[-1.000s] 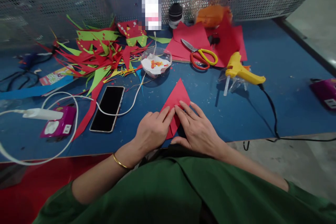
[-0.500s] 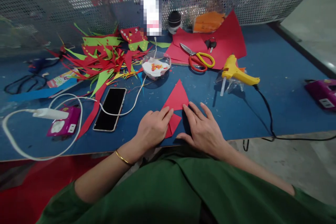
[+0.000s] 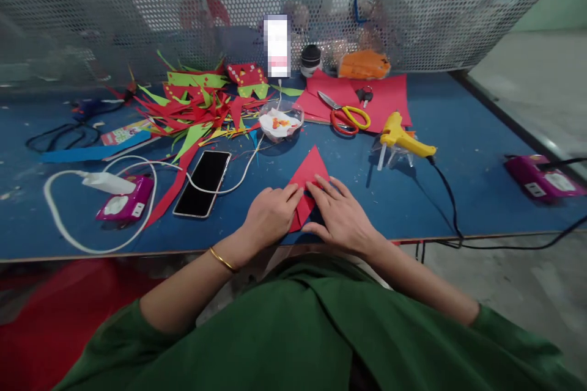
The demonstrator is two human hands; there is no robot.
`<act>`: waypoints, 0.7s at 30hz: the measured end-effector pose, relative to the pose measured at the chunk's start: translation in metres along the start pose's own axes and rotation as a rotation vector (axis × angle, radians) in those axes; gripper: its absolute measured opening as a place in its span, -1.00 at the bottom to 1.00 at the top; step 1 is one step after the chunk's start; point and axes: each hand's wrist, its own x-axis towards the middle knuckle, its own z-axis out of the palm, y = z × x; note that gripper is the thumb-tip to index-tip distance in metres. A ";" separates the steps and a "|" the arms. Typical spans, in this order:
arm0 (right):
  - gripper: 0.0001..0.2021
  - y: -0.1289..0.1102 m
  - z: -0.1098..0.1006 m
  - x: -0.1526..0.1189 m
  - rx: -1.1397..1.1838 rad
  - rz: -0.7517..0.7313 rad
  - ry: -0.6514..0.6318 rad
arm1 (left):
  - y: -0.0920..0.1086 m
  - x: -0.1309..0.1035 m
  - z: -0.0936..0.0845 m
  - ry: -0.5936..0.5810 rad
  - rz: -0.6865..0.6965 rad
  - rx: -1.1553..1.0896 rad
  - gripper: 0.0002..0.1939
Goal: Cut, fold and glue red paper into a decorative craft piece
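A folded sheet of red paper (image 3: 310,166), pointed at its far end, lies flat on the blue table near the front edge. My left hand (image 3: 271,212), with a gold bangle at the wrist, is closed at its left side, fingertips pressed onto the paper. My right hand (image 3: 338,212) lies over the paper's right side. Its fingers are stretched out flat and its thumb is apart, near the lower corner. Part of the lower paper is hidden under both hands.
Scissors (image 3: 345,118) and keys lie on red sheets (image 3: 389,101) at the back. A yellow glue gun (image 3: 404,137) stands right, its cord trailing over the edge. Left are a phone (image 3: 203,184), a white cable, a purple box (image 3: 126,200) and paper strips (image 3: 192,107); a clear bowl (image 3: 280,121) sits beyond.
My right hand has moved left, its fingers now lying over the paper's right side. The lower right flap is now mostly covered. My left hand stays on the paper. The camera view has tilted up.
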 end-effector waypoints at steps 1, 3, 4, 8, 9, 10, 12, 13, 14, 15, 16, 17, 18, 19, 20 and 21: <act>-0.15 0.001 0.000 -0.001 -0.009 0.011 -0.008 | 0.000 0.000 0.000 -0.001 -0.001 0.001 -0.62; -0.13 0.003 -0.001 -0.006 -0.037 0.051 -0.013 | 0.001 0.000 -0.002 -0.003 0.000 0.005 -0.63; -0.12 0.004 -0.002 -0.009 -0.053 0.068 -0.012 | 0.002 0.000 -0.002 -0.006 0.001 0.008 -0.63; -0.08 0.005 -0.009 -0.013 -0.094 0.072 0.003 | 0.003 0.001 -0.004 -0.019 0.005 0.029 -0.63; -0.07 0.003 -0.009 -0.011 -0.094 0.059 0.013 | 0.003 0.001 -0.004 -0.020 0.002 0.033 -0.63; -0.06 0.000 -0.009 -0.007 -0.088 0.041 0.022 | 0.003 0.001 -0.004 -0.021 -0.002 0.036 -0.63; -0.06 -0.004 -0.006 0.001 -0.068 -0.006 0.032 | 0.003 0.001 -0.003 -0.026 -0.008 0.042 -0.63; -0.06 -0.006 -0.003 0.004 -0.057 -0.026 0.030 | 0.003 0.001 -0.003 -0.030 -0.009 0.046 -0.62; -0.07 -0.007 -0.001 0.005 -0.049 -0.037 0.023 | 0.003 0.001 -0.003 -0.032 -0.009 0.049 -0.62; -0.07 -0.007 0.001 0.006 -0.042 -0.038 0.013 | 0.003 0.000 -0.003 -0.033 -0.010 0.049 -0.62; -0.07 -0.006 0.002 0.004 -0.036 -0.031 0.003 | 0.003 0.000 -0.003 -0.031 -0.010 0.048 -0.62; -0.07 -0.005 0.003 0.002 -0.031 -0.017 -0.007 | 0.003 0.000 -0.003 -0.029 -0.010 0.047 -0.62; -0.08 -0.003 0.003 -0.001 -0.026 0.000 -0.016 | 0.003 0.000 -0.003 -0.026 -0.008 0.046 -0.63; -0.08 -0.001 0.003 -0.004 -0.022 0.016 -0.023 | 0.003 0.000 -0.003 -0.023 -0.003 0.046 -0.63; -0.08 0.000 0.002 -0.008 -0.022 0.030 -0.028 | 0.003 0.000 -0.004 -0.020 0.001 0.048 -0.63; -0.08 0.001 0.001 -0.010 -0.024 0.040 -0.030 | 0.004 0.000 -0.004 -0.018 0.004 0.049 -0.63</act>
